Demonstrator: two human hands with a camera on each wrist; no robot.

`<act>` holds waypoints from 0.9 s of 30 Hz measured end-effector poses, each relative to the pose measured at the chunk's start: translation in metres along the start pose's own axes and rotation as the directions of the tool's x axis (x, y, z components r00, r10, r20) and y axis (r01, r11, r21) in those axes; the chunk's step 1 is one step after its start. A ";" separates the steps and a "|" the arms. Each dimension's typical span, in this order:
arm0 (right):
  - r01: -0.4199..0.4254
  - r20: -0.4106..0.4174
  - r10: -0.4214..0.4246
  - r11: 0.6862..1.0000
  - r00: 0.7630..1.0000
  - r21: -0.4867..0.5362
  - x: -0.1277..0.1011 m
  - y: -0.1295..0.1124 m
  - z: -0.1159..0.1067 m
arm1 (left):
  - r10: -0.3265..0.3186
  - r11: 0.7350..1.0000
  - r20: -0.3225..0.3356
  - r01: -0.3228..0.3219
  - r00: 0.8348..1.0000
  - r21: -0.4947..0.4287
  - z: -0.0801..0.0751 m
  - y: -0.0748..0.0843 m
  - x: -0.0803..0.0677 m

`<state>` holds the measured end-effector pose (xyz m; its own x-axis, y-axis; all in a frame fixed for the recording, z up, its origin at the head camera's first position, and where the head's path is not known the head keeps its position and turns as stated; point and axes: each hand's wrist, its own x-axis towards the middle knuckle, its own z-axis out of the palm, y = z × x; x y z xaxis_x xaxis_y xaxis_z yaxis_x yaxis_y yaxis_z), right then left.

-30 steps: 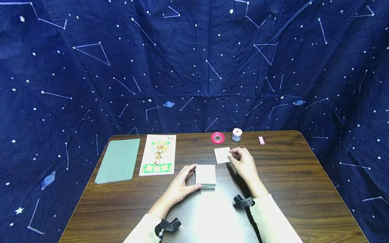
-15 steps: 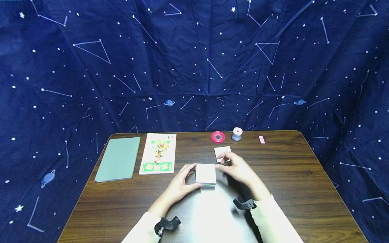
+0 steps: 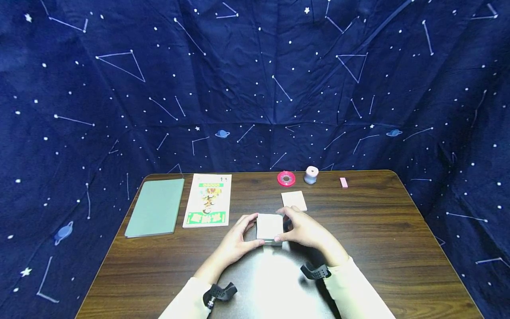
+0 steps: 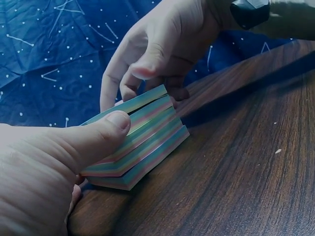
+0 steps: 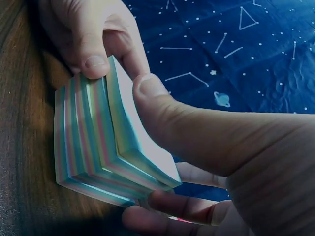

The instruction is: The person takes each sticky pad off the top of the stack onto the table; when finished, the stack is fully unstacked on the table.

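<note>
So my right hand (image 3: 304, 230) has come back from the loose sheet (image 3: 294, 200) and now pinches the paper block (image 3: 269, 227) mid-table, thumb lifting top sheets. Left hand (image 3: 235, 241) grips its other side.

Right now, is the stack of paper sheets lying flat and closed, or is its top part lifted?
Lifted. In the wrist views the paper stack fans open under the left hand and right hand.

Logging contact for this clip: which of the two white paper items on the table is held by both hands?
The thick white notepad block with striped edges, gripped by left hand and right hand. The thin single white sheet lies untouched behind.
</note>
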<state>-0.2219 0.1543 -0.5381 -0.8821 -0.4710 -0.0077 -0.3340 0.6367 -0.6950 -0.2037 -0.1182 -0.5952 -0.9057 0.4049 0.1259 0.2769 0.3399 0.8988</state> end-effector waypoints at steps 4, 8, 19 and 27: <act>-0.012 0.000 0.012 0.999 1.000 -0.038 0.001 0.001 0.002 | 0.007 1.000 0.003 -0.007 1.000 -0.017 0.000 0.000 0.001; -0.006 -0.007 0.006 0.998 1.000 -0.066 0.002 0.004 0.003 | 0.026 0.999 0.003 -0.025 1.000 -0.033 0.000 -0.001 0.002; 0.006 -0.023 -0.008 0.998 1.000 -0.060 0.002 0.007 0.000 | 0.035 0.998 -0.001 -0.035 0.999 -0.051 0.002 -0.003 0.003; -0.002 -0.078 -0.001 1.000 0.997 -0.029 0.002 0.005 -0.004 | 0.036 0.998 0.004 -0.036 0.999 -0.061 0.001 -0.002 0.002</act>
<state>-0.2266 0.1594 -0.5390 -0.9051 -0.4223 0.0488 -0.3419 0.6549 -0.6740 -0.2059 -0.1167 -0.5969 -0.8938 0.4202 0.1565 0.2890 0.2730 0.9176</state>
